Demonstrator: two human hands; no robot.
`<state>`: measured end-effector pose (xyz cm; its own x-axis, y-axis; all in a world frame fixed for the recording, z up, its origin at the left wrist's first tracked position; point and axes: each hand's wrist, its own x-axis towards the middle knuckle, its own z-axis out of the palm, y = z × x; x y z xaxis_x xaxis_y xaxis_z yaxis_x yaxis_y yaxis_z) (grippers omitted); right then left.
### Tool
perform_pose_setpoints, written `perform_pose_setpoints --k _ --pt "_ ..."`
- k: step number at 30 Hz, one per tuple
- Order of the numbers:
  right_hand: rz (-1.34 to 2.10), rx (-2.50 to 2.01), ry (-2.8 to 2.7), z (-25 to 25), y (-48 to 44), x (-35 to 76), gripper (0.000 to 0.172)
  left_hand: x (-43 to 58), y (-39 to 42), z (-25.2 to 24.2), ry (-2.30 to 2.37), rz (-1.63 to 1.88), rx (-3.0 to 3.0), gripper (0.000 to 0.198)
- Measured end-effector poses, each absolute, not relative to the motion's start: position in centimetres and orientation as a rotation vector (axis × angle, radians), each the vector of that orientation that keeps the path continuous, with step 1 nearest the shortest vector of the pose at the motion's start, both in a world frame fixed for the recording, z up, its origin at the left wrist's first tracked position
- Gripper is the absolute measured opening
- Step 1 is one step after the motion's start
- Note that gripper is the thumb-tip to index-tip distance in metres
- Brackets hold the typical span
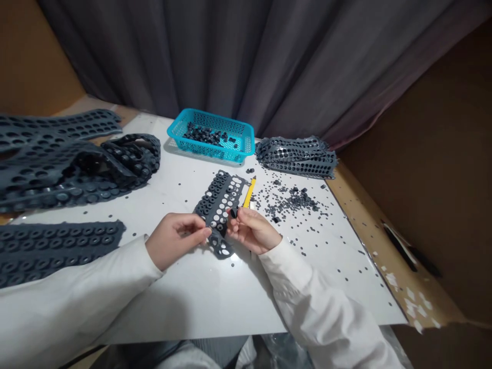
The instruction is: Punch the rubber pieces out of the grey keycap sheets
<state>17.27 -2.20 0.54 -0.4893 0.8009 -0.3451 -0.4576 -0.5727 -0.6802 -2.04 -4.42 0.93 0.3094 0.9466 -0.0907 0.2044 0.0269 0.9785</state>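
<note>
Grey rubber sheet [220,205] punched with rows of rings and holes, held over the middle of the white desk [215,297], far end tilted away toward the basket. Left hand [175,245] pinching the sheet's near left edge, grip clamped on the rubber between thumb and fingertips. Right hand [251,229] at the sheet's right edge, grip closed on a small dark ring piece [233,212] right against the sheet. Yellow-handled tool [249,192] lying on the desk just beyond the right hand, partly hidden by the sheet. Loose grey rings and tiny punched discs [292,201] scattered to the right of the tool. Turquoise plastic basket [211,134] at the far side, holding a heap of the same dark pieces. Stack of emptied perforated sheets [295,156] right of the basket. More ringed sheets piled at the left [69,164], one flat near the left sleeve [49,251]. Grey curtain [249,61] behind.
</note>
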Motion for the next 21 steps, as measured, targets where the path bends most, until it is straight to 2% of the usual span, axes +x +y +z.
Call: perform_pose_setpoints --k 5,8,10,14,16,21 --pt "2.197 -0.799 -0.554 0.8 -2.7 17.3 0.033 -2.2 -4.2 0.5 1.133 0.84 1.447 0.023" --pt "2.09 -0.859 -0.761 1.8 -0.1 17.7 0.031 -2.4 -4.0 0.6 1.081 0.857 1.512 0.021" --pt "1.833 -0.951 -1.054 3.0 3.8 18.3 0.027 -2.9 -3.8 1.0 1.002 0.745 1.593 0.019" --pt "0.877 -1.325 -1.498 5.5 13.9 19.2 0.023 -4.4 -3.6 2.3 0.869 0.255 1.682 0.016" --pt "0.506 -1.574 -1.697 6.0 17.9 19.3 0.024 -5.2 -3.5 2.9 0.903 0.099 1.663 0.017" --pt "0.375 -1.707 -1.8 5.8 19.9 19.0 0.029 -7.2 -3.0 2.7 1.193 0.076 1.659 0.021"
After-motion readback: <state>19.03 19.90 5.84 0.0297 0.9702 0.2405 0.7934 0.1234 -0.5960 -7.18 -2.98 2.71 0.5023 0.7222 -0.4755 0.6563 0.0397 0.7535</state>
